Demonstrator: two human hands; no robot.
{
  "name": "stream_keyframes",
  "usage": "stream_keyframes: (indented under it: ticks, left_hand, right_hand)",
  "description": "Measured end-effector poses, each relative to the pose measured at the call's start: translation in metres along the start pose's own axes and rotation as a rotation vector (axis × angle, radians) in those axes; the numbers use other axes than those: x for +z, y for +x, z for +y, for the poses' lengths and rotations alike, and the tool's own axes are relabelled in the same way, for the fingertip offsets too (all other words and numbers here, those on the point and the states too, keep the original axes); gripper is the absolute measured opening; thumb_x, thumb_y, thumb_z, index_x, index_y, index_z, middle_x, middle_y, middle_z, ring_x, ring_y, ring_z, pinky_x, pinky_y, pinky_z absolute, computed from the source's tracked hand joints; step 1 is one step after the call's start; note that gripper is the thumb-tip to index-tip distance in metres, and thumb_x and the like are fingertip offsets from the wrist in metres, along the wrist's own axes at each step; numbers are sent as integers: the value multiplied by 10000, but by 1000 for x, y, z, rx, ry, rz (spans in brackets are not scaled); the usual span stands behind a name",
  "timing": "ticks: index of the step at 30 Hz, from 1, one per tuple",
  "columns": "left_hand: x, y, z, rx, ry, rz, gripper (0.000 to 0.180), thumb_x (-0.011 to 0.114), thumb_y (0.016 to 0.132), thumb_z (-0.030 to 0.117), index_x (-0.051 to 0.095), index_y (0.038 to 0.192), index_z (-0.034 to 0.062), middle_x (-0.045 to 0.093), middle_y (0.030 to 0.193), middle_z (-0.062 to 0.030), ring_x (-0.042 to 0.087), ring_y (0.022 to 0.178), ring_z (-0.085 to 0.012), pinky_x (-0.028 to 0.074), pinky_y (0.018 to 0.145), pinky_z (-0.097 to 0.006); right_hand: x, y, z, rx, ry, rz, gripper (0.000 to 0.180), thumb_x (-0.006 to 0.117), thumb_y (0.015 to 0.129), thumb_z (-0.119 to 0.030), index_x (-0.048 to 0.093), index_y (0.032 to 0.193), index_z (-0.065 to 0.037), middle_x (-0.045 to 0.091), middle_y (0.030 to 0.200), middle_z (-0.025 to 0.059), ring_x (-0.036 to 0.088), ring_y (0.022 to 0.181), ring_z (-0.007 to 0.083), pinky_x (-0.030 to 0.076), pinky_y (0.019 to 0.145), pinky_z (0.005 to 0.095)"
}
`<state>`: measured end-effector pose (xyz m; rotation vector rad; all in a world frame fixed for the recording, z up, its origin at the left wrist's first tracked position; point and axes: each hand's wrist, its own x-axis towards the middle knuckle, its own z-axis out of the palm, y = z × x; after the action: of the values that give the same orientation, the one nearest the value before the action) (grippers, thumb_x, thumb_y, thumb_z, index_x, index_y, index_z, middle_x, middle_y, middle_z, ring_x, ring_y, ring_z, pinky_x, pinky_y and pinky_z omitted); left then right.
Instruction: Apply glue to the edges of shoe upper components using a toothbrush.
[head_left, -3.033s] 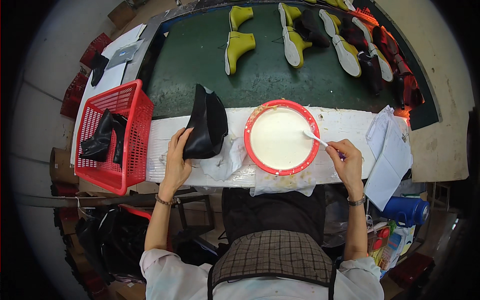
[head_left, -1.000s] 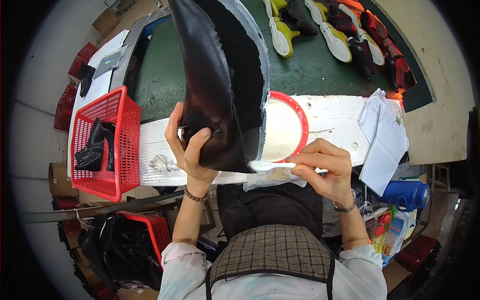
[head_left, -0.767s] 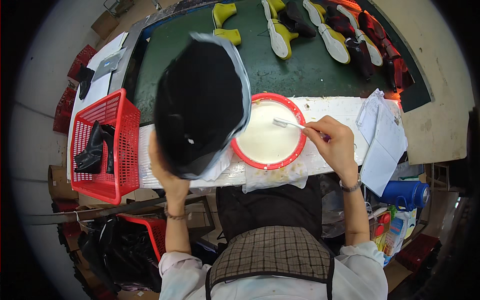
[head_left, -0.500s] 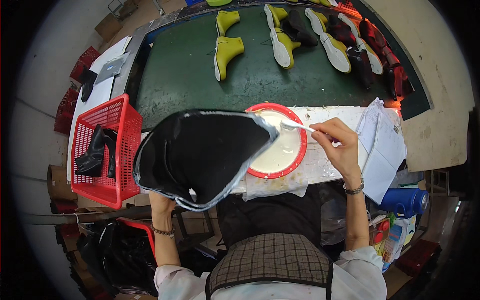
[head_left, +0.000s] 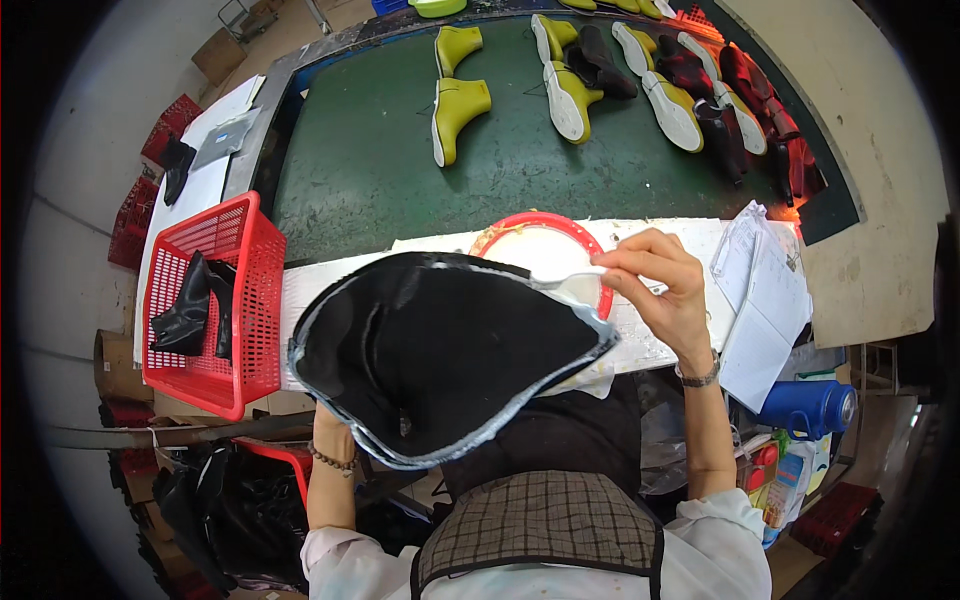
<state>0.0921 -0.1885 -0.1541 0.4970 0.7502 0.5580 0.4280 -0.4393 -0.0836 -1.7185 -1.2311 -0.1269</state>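
The right hand (head_left: 665, 290) pinches a small white brush (head_left: 568, 279) over the red bowl (head_left: 540, 240) on the table (head_left: 690, 235). The left hand, hidden, holds up a black shoe upper (head_left: 440, 350) nearby. A red basket (head_left: 225, 300) stands left.

White workbench (head_left: 690, 345) along the near edge, surface smeared. On it: red-rimmed round dish (head_left: 530, 228) of pale paste, the landmark here. Left of the dish, a red mesh basket (head_left: 250, 300) sits at the bench end, black shoe pieces (head_left: 190, 315) inside. Right of the dish, a stack of white papers (head_left: 765, 300). Beyond the dish, a green belt (head_left: 370, 170) carries yellow-green boots (head_left: 455, 115), pale soles (head_left: 670, 105) and dark red shoe parts (head_left: 770, 120), laid in loose rows.
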Motion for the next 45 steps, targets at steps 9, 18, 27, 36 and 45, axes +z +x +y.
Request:
stream_keyframes:
  ticks: [9,18,27,36,45]
  left_hand:
    - [31,8,-13,-165,279,-388,513,710,869,-34,546,1355,-41,706,1090,-185,706,752,-251,564,529,-349]
    - [53,0,-17,-599,431,-348,425,557,608,-192,631,1017,-103,627,723,-224,556,417,-331,410,334,-379]
    - [65,7,-34,-719,571,-550,612,527,617,-203,541,1207,-40,592,671,-203,520,383,-299,384,329,-370]
    - [108,11,13,-531,413,-436,658,514,618,-162,511,1266,-47,648,897,-248,548,431,-314,419,338,-399]
    - [276,124,-62,-571,295,-421,164,591,759,-119,564,895,-31,580,849,-131,704,762,-370,676,778,-488]
  right_hand:
    - [8,27,-5,-112,-30,-114,171,829,807,-128,815,976,-116,713,853,-3,608,803,134,373,799,301]
    - [-3,44,-5,-227,5,-281,181,865,767,-180,820,936,-134,695,810,-31,592,771,115,347,818,324]
    - [31,71,-23,-388,125,-327,196,881,747,-200,823,930,-164,674,845,-48,587,788,117,343,836,327]
    - [2,10,82,294,286,88,188,646,993,-68,754,1128,5,628,943,-15,518,819,54,384,689,203]
    - [-1,-85,192,633,502,770,248,520,1091,-210,608,1203,-7,506,743,-46,380,511,1,282,418,182]
